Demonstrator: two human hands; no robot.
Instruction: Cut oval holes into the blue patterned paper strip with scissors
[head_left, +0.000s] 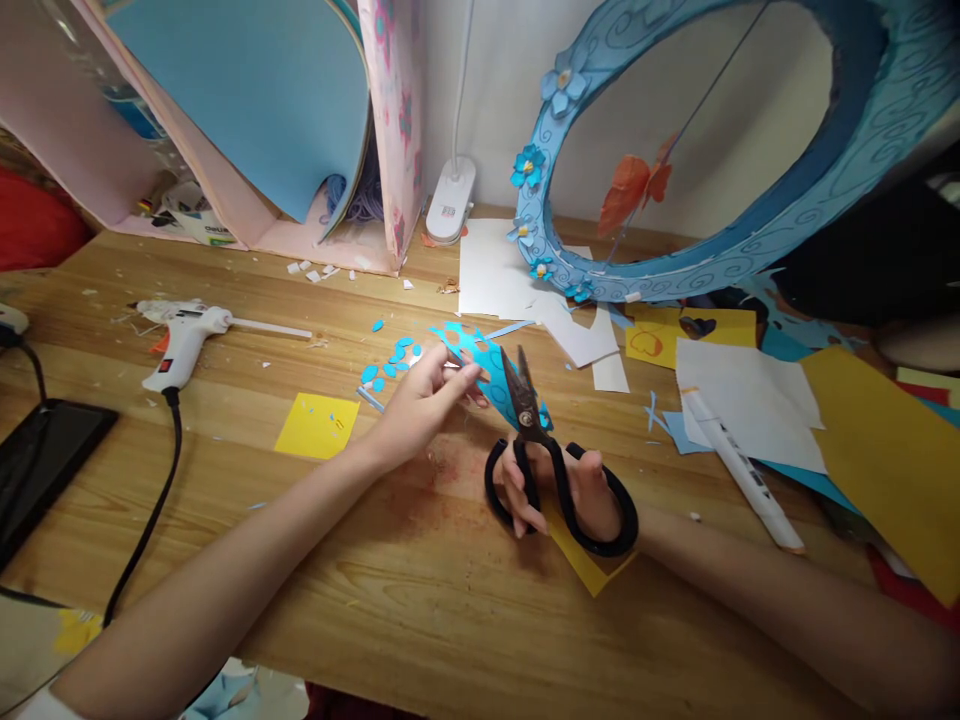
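My left hand point(431, 400) pinches a strip of blue paper point(491, 365) that has holes cut in it and petal outlines drawn on it. Black-handled scissors point(530, 418) are in my right hand point(566, 490), fingers through the loops. Their blades point away from me, slightly parted, and overlap the strip's right part in view. Small blue cut petals point(390, 367) lie on the table just beyond my left hand. Under my right hand a yellow paper piece point(589, 565) shows. Another yellow square point(317, 425) rests left of my left wrist.
A white glue gun point(184, 335) with a black cable lies at the left, near a black tablet-like object point(56, 470). Behind stand a pink box point(401, 130) and a blue decorated ring point(536, 200). Paper scraps point(750, 400) and a white marker point(750, 480) are at the right.
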